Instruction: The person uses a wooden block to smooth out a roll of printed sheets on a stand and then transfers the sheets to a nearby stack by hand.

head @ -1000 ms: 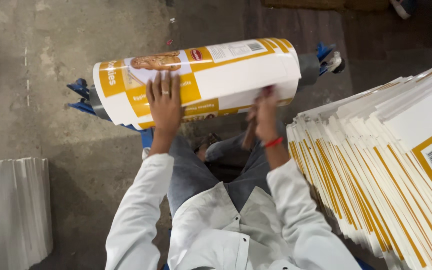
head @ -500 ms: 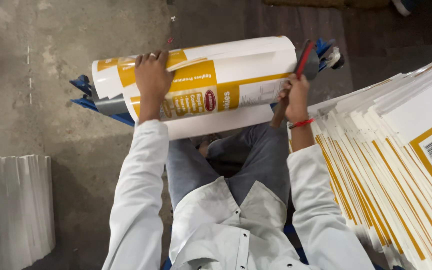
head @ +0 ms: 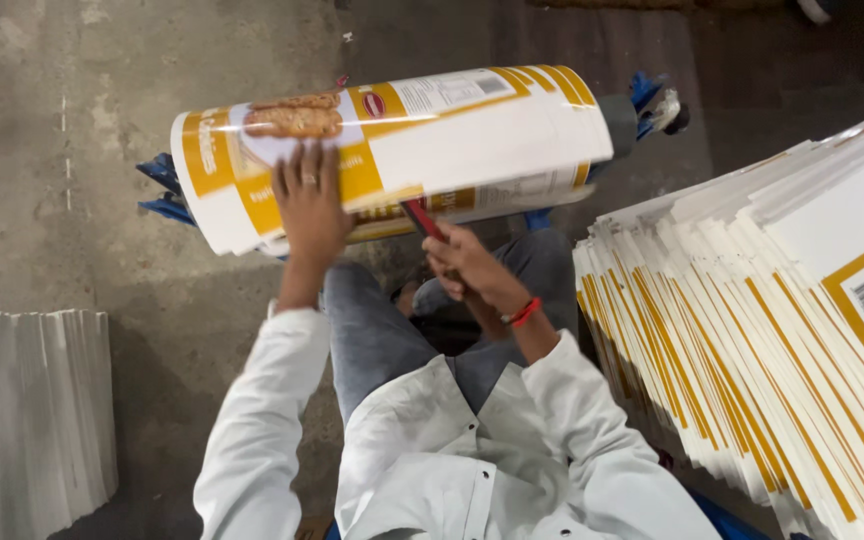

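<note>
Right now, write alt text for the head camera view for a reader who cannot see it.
Seen from above, a person's left hand presses on a curled white and yellow printed sheet, while the right hand holds a red-handled tool under it. Stacks of flat printed sheets stand at right, white sheets at left.

Red tool (head: 420,216) tip hidden — behind rolled sheet (head: 392,150).

Both hands (head: 310,210) (head: 472,265) raised, fingers curled
</note>
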